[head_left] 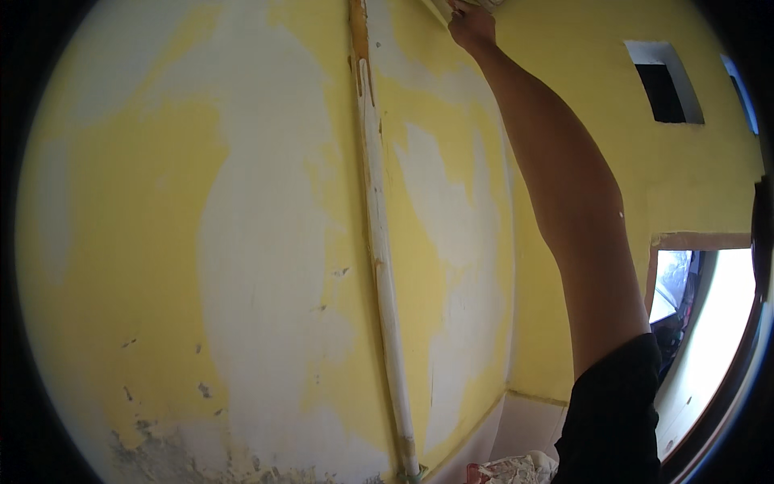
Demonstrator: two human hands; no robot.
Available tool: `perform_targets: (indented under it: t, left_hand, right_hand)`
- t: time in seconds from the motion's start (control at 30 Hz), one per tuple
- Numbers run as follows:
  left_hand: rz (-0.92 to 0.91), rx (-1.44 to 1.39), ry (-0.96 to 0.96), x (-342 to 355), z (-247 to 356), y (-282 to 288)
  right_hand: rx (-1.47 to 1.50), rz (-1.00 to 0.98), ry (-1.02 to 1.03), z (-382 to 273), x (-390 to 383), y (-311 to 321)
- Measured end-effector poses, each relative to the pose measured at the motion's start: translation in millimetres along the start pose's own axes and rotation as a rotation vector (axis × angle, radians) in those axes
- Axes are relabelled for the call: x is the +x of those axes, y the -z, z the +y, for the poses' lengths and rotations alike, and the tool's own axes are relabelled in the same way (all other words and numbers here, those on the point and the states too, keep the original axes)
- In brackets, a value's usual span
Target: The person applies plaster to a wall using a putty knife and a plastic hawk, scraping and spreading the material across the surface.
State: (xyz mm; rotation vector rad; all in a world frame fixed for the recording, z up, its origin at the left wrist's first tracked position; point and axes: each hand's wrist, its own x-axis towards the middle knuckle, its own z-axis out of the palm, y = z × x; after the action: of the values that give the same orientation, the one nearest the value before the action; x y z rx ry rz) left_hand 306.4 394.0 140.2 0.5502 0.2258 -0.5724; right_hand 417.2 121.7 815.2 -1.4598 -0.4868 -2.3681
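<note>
One hand (471,26) up high, touching yellow wall (121,242).

- A yellow wall (105,242) is seen on the left, covered with large patches of white filler (258,266).
- A thin white pipe (379,266) is fixed upright along the wall.
- Flaking plaster (169,456) is shown near the bottom.
- Far right, a small dark opening (661,90) is set high up.
- Daylight is admitted through a doorway (709,331) at the right.
</note>
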Motion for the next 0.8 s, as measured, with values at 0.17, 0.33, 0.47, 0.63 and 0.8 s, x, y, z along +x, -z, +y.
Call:
perform_targets:
  t: [0.17, 0.33, 0.47, 0.63, 0.8]
  left_hand:
    - [-0.024, 0.007, 0.024, 18.9, 8.4, -9.8]
    - [-0.071, 0.037, 0.051, 28.2, 8.7, -8.7]
    - [-0.097, 0.041, 0.06, 29.0, 9.5, -12.7]
    - [-0.202, 0.07, 0.146, 39.4, 1.6, -11.8]
    - [-0.176, 0.034, 0.103, 32.7, 5.1, -5.5]
  right_hand:
    - [-0.163, -0.415, -0.064, 13.0, -42.7, 4.2]
    - [0.116, -0.287, -0.099, 74.0, -29.0, 40.2]
    - [0.11, -0.196, -0.052, 42.8, 15.0, 4.1]
    - [-0.452, 0.129, -0.081, 34.9, 56.8, -32.0]
    - [0.098, -0.567, -0.103, 36.7, -30.5, 56.8]
